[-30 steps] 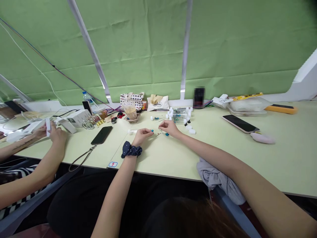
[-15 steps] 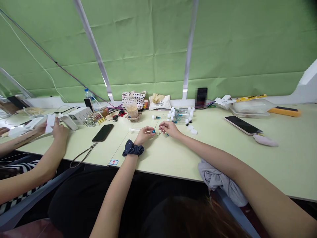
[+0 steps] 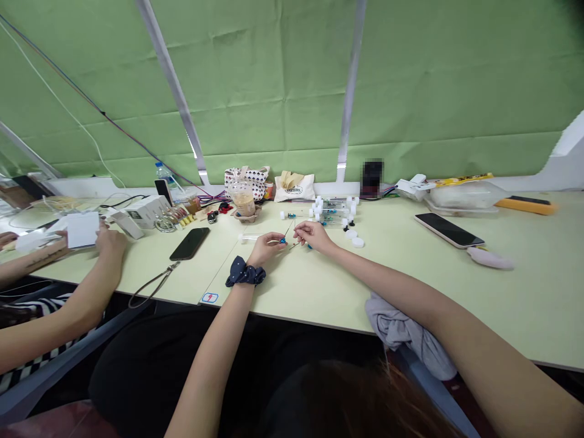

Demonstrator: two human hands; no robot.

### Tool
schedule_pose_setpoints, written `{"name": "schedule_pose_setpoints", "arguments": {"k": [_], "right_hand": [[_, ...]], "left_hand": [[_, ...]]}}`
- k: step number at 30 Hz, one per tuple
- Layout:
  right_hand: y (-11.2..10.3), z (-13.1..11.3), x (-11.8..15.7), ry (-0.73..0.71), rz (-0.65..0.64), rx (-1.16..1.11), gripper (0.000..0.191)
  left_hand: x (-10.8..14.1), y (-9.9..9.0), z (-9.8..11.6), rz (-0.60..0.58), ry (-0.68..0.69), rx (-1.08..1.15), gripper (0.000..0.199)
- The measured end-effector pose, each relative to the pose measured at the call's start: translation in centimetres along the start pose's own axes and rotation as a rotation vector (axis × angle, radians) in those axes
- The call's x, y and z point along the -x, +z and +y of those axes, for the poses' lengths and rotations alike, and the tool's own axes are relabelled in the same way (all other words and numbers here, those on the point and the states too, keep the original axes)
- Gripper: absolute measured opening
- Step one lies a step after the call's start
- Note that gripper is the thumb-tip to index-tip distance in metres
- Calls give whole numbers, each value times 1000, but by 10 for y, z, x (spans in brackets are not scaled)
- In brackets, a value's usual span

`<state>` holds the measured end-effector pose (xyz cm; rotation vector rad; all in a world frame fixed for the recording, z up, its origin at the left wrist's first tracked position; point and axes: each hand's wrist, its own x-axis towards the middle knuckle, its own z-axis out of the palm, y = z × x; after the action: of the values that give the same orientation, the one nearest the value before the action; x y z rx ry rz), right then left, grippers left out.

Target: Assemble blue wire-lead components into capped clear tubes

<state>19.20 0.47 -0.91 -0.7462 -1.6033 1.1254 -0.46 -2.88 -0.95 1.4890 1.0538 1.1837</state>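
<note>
Near the middle of the table, my left hand [image 3: 268, 248] is closed on a small blue piece [image 3: 283, 241] with a thin dark wire standing up from it. Just to the right, my right hand [image 3: 312, 236] pinches at the thin wire; its fingertips are too small to make out fully. Behind my left hand lies a clear tube [image 3: 249, 238]. Beyond my right hand is a pile of clear tubes [image 3: 333, 213] with white caps and blue parts inside. Two loose white caps [image 3: 358, 242] lie beside the pile.
A dark phone [image 3: 190, 244] with a strap lies left, another phone [image 3: 448, 230] right. A drink cup [image 3: 243, 201] and two small bags stand behind. At the far left, a person's hand [image 3: 111, 238] holds a white box [image 3: 83, 230]. A grey cloth [image 3: 406, 334] hangs at the table edge.
The wire between my hands has changed its angle slightly, while my hands stay nearly in place. At the left, the person's white box has turned and shows a broader face.
</note>
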Motion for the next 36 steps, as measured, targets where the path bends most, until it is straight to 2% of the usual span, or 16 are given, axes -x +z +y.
{"name": "schedule_pose_setpoints", "arguments": {"k": [8,26,36], "right_hand": [[-1,-2,1,-4,-36,-23,27],[0,0,1,-13,-51,-27,29],[-3,-3,2,-25,-43,119,37]], "left_hand": [[0,0,-1,8,8,-10,42],[-2,-3,-4,-16,18,-14,49],[1,2,2,-55,-17,41,46]]}}
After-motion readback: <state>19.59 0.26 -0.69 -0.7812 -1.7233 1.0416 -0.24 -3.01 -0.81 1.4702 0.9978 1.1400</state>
